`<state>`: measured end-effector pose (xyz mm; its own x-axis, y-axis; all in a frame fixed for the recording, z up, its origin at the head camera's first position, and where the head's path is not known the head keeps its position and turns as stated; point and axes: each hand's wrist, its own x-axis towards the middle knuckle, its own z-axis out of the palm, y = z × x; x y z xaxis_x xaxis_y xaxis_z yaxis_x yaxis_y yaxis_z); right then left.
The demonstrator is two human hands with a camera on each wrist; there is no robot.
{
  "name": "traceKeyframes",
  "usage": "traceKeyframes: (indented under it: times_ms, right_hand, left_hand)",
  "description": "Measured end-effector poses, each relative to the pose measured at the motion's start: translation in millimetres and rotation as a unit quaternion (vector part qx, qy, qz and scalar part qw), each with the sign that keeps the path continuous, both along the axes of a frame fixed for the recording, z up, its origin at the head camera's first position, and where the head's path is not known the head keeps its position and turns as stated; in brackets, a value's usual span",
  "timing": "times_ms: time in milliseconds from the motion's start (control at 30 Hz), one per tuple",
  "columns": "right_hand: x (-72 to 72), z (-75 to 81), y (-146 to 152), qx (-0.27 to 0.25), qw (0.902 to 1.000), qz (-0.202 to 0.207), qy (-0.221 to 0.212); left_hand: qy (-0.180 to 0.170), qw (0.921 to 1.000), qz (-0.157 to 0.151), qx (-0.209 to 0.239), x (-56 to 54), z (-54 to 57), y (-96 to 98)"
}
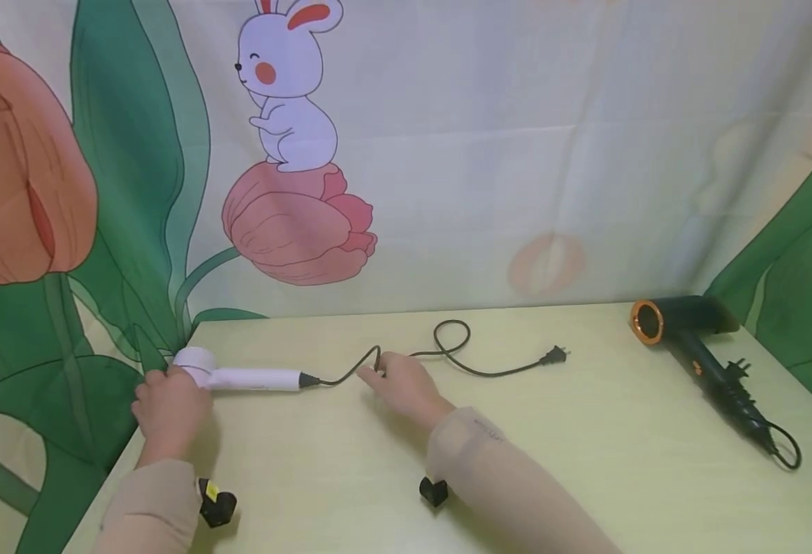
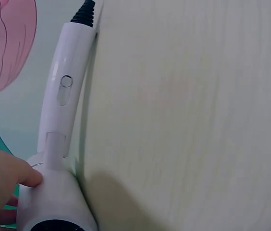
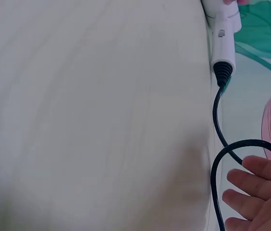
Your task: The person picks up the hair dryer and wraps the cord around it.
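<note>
A white hair dryer lies at the table's left end, its handle pointing right. My left hand grips it by the head; in the left wrist view the thumb presses on the white barrel, with other fingertips partly hidden beyond it. From the handle's end a black cord runs right to my right hand. In the right wrist view that hand's fingers are extended beside a loop of the cord, which passes behind the index finger. Past the hand, the cord makes another loop and ends in a two-pin plug.
A black hair dryer with an orange ring lies at the table's right end, its cord bundled along the handle. Behind the pale table hangs a curtain printed with a rabbit and tulips. Small black devices sit at both wrists.
</note>
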<state>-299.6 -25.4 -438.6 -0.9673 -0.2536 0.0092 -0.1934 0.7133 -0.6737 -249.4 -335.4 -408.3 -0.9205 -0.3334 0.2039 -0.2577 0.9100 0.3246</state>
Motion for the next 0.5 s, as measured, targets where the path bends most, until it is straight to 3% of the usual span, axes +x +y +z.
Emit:
traceKeyframes:
  times_ms: [167,300,400,500]
  right_hand:
    - [-2.8,-1.1,26,-0.041,0.9991,-0.011,-0.004]
    - [-2.9,-3.6,49,-0.065,0.9976,-0.023,-0.009]
    - [-1.5,-3.7,65,-0.085,0.9956,-0.034,-0.017]
    - [0.9,-1.1,80,-0.11,0.9927,-0.041,-0.028]
  left_hand:
    - [-0.013,0.9996,-0.02,0.012,-4.4,3.4,18.5]
    - [-0.034,0.9987,-0.018,0.035,-9.0,6.0,29.1]
    - [-0.057,0.9942,-0.019,0.09,-11.8,7.1,35.0]
    - [-0.089,0.9834,-0.026,0.156,-13.4,8.2,39.7]
